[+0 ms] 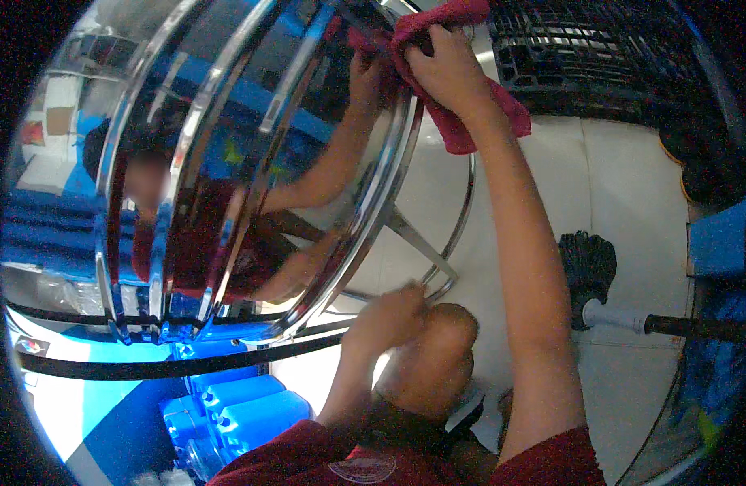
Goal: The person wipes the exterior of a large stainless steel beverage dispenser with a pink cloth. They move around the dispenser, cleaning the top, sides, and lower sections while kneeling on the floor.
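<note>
A large, shiny steel drum [227, 162] on a round metal stand [438, 267] fills the upper left. My right hand [446, 69] presses a dark red cloth [462, 121] against the drum's rim near the top, fingers closed on the cloth. My left hand [389, 316] rests lower down at the drum's bottom edge, next to the stand's ring, just above my bent knee [442, 340]. Whether it grips the rim or the stand is unclear. The drum's surface mirrors my arms and red shirt.
A black plastic crate [600, 49] sits at the top right on a pale tiled floor [616, 186]. A black mop head with a white-and-black handle [592, 275] lies to the right. Blue plastic bottles [235, 413] stand at the lower left.
</note>
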The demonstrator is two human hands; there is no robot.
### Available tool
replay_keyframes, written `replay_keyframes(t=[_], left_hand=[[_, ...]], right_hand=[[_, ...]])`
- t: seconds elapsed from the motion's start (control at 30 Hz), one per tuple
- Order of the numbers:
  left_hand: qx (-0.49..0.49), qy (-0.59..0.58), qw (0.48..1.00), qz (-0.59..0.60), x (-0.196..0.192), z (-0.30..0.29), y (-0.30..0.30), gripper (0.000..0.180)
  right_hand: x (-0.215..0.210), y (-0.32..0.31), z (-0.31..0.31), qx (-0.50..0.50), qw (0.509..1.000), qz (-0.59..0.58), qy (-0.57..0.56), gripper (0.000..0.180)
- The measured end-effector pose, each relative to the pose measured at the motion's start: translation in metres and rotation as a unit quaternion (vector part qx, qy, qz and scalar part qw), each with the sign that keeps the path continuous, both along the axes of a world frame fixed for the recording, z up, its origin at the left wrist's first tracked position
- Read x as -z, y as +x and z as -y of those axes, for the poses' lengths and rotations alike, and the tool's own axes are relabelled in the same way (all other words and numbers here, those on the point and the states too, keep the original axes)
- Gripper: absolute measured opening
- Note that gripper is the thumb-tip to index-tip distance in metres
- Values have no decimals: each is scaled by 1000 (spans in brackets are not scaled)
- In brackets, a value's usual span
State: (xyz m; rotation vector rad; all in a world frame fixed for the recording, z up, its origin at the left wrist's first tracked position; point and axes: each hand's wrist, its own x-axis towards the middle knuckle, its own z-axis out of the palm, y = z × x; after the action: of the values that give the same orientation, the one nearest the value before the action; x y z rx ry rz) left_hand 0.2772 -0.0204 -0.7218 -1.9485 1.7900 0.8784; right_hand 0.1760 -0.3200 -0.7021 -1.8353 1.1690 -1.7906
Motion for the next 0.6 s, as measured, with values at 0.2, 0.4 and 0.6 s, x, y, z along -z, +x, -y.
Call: replay_keyframes(t=[0.2,0.4,0.6], left_hand=[[79,-477,860,-161,-88,99,-62,38],[23,-564,814,-134,-52,187,-57,62],[-25,-601,760,-244,-7,166,-66,70]], right_hand=[[15,-11,11,-316,932,146,105,33],[40,12,-1,-390,873,214,198,32],[46,14,6,-343,906,145,201,31]])
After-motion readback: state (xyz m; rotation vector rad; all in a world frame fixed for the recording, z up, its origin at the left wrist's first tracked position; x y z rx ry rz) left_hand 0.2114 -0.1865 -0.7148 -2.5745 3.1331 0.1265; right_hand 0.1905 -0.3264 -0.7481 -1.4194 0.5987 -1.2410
